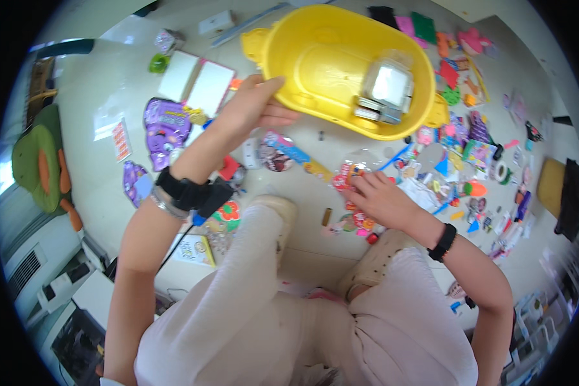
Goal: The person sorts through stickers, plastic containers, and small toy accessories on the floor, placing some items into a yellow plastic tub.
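My left hand (pixel 263 103) grips the near left rim of a yellow plastic tub (pixel 313 79), thumb over the edge and fingers beneath it. The tub looks tilted towards me. At its right end lie a clear plastic container (pixel 388 84) and some small boxes (pixel 374 110). My right hand (pixel 379 199) is low over the floor, its fingertips at a red and orange packet (pixel 352 173). Whether those fingers pinch the packet is hidden. A long blue and yellow printed strip (pixel 299 154) runs between the two hands.
Small toys and trinkets, among them a roll of tape (pixel 500 171), are scattered on the right of the tiled floor (pixel 313 246). Leftward are an open white book (pixel 207 84), a purple pouch (pixel 166 130) and a green plush cushion (pixel 41 164). My beige clogs (pixel 371 265) flank the near floor.
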A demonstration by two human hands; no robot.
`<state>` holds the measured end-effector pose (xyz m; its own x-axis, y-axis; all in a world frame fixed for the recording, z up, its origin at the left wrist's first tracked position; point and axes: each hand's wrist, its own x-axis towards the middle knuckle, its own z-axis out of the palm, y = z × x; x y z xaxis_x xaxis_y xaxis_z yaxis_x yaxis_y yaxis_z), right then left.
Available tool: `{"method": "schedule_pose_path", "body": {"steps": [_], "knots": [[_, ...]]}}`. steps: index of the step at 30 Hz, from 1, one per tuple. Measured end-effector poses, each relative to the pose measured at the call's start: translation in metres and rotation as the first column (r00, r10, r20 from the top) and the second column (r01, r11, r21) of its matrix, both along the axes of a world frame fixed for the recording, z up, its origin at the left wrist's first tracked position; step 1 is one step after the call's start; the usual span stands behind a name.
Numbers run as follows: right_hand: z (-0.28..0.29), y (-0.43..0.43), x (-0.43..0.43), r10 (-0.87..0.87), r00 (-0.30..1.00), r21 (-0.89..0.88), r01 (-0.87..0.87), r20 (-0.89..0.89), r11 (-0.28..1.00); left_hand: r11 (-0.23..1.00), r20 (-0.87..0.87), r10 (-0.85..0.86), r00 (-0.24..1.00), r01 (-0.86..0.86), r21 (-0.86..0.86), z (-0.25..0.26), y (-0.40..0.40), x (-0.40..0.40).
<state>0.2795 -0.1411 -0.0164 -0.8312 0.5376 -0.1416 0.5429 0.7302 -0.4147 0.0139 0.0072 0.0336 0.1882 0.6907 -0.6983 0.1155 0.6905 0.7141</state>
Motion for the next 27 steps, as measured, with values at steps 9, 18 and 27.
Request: {"method": "schedule_pose_path", "body": {"steps": [9,18,27], "knots": [[-0.003,0.0,0.003,0.005,0.997,-0.031,-0.007,-0.08,0.999,0.988,-0.056,0.097,0.994,-0.089,0.124,-0.009,0.007,-0.018],[-0.006,0.0,0.006,0.004,0.996,-0.017,-0.005,-0.087,1.0,0.966,-0.072,0.229,0.971,-0.217,0.141,-0.02,0.029,-0.068],[0.013,0.075,0.087,-0.675,0.7,0.061,0.703,-0.232,0.708,0.849,0.026,0.49,0.871,-0.484,0.213,-0.028,0.011,-0.07]]}}
